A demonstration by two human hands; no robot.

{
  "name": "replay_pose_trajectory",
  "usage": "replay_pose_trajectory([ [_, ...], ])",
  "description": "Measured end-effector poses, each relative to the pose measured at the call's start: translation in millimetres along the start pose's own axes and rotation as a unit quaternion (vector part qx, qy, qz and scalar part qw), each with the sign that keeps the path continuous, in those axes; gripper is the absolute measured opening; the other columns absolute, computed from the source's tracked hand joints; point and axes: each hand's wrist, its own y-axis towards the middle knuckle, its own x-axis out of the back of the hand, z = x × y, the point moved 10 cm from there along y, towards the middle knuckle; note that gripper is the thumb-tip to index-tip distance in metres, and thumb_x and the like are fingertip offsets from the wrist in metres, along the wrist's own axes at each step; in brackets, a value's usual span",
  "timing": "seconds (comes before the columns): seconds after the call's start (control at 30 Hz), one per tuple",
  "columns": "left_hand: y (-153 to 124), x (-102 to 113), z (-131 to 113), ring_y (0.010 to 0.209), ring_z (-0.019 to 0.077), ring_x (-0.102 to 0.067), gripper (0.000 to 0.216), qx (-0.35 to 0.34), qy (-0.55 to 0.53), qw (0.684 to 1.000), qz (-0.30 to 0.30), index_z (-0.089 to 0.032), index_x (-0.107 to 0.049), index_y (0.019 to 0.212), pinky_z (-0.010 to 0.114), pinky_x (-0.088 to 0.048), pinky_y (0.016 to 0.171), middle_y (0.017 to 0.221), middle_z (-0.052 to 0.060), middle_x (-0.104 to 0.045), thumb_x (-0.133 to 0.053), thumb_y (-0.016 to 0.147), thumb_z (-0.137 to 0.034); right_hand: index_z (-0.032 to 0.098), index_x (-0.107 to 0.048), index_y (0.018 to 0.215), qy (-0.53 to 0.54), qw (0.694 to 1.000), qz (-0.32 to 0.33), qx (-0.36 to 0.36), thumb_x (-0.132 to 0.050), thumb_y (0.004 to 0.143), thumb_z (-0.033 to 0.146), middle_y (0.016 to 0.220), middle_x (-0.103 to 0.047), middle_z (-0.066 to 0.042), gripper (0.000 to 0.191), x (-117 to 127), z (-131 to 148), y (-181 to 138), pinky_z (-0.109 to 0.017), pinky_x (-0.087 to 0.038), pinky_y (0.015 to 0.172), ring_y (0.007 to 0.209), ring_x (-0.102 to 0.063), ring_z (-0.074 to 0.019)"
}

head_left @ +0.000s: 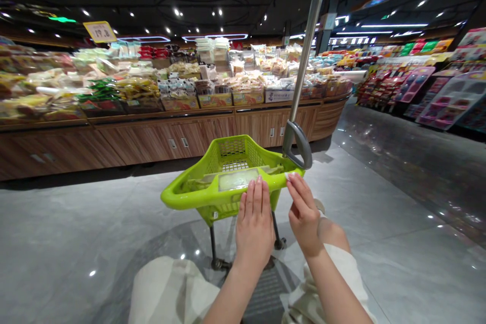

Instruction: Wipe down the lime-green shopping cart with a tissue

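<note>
A lime-green shopping cart (182, 197) stands right in front of me, its basket pointing away. My left hand (255, 217) lies on the near handle bar beside the clear panel (238, 180), fingers straight and side by side, the tips touching the bar. Further right, my right hand (304, 212) has its first fingers pressed together on the bar's right end, the others curled in. A small pale bit shows at those fingertips; I cannot tell what it is. Close by rises a grey loop grip (298, 146) at the foot of a metal pole (309, 35).
Beyond the cart runs a long wood-panelled display counter (205, 134) heaped with packaged snacks (243, 83). A yellow-edged price sign (99, 32) stands above it at left. Shelves of goods (440, 93) line the right side. My knees, in pale trousers (170, 288), flank the cart's legs on the grey floor.
</note>
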Motion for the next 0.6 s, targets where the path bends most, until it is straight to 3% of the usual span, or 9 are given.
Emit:
replay_pose_trajectory([
  [0.1, 1.2, 1.6, -0.6, 0.149, 0.0246, -0.018, 0.062, 0.0, 0.003, 1.0, 0.0, -0.006, -0.021, 0.152, 0.043, -0.027, 0.119, 0.158, 0.011, -0.03, -0.041, 0.094, -0.02, 0.03, -0.044, 0.144, -0.034, 0.996, -0.062, -0.05, -0.035, 0.088, -0.004, 0.144, -0.052, -0.004, 0.066, 9.6, -9.1, -0.1, -0.051, -0.04, 0.113, 0.136, -0.046, -0.0221],
  [0.3, 0.9, -0.5, 0.2, 0.149, 0.0254, -0.017, 0.062, 0.011, 0.01, 1.0, -0.003, -0.007, -0.022, 0.152, 0.045, -0.028, 0.118, 0.158, 0.013, -0.031, -0.042, 0.095, -0.022, 0.026, -0.039, 0.147, 0.033, 0.996, 0.064, 0.05, -0.042, 0.087, -0.001, 0.143, -0.053, -0.008, 0.066, -16.5, 19.1, -0.9, -0.05, -0.044, 0.111, 0.137, -0.043, -0.0248],
  [0.5, 1.0, 1.9, -0.4, 0.149, 0.0238, -0.017, 0.062, 0.008, 0.007, 1.0, 0.001, -0.007, -0.019, 0.152, 0.043, -0.027, 0.119, 0.158, 0.011, -0.029, -0.041, 0.095, -0.022, 0.031, -0.048, 0.141, -0.037, 0.994, -0.074, -0.068, -0.034, 0.088, -0.003, 0.141, -0.055, -0.004, 0.064, 13.4, -9.9, 3.6, -0.051, -0.042, 0.113, 0.132, -0.05, -0.0209],
  [0.6, 0.9, 0.8, -1.1, 0.149, 0.0251, -0.017, 0.062, 0.013, 0.006, 1.0, -0.001, -0.007, -0.022, 0.152, 0.044, -0.027, 0.119, 0.158, 0.013, -0.03, -0.041, 0.094, -0.021, 0.029, -0.044, 0.144, -0.011, 0.999, -0.028, -0.046, -0.037, 0.088, -0.002, 0.142, -0.054, -0.006, 0.065, -2.1, 4.9, 2.8, -0.051, -0.042, 0.112, 0.136, -0.045, -0.0225],
])
